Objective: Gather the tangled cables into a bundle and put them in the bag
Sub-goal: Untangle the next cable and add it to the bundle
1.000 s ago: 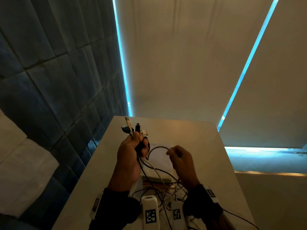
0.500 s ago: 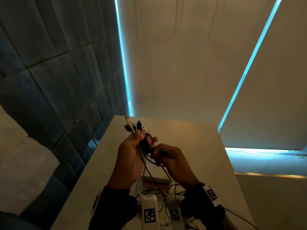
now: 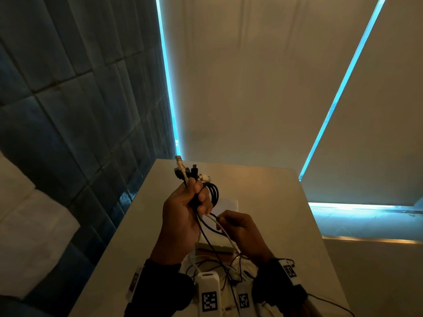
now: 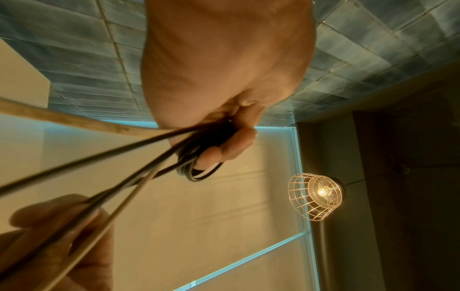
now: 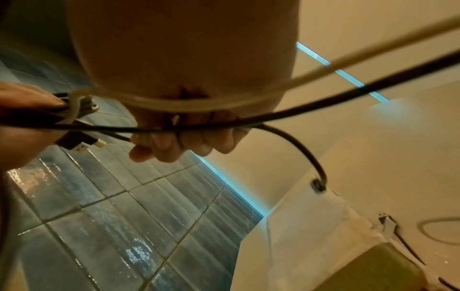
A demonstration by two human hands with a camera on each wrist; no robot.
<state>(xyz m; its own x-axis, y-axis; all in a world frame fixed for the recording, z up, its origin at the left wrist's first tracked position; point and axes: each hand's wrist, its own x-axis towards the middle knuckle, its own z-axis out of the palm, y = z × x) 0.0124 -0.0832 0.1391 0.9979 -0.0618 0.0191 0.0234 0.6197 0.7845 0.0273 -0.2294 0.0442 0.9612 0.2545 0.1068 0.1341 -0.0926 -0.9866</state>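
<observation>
The left hand (image 3: pixel 183 216) is raised over the table, fingers curled tight round coiled cables (image 3: pixel 211 193). Just below and right of it, the right hand (image 3: pixel 240 232) has its fingers curled, pinching two strands.

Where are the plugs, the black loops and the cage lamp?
plugs (image 3: pixel 185 171), head view, the white plug's body.
black loops (image 3: pixel 214 193), head view, outer curve.
cage lamp (image 4: pixel 315 196), left wrist view, wire cage.
</observation>
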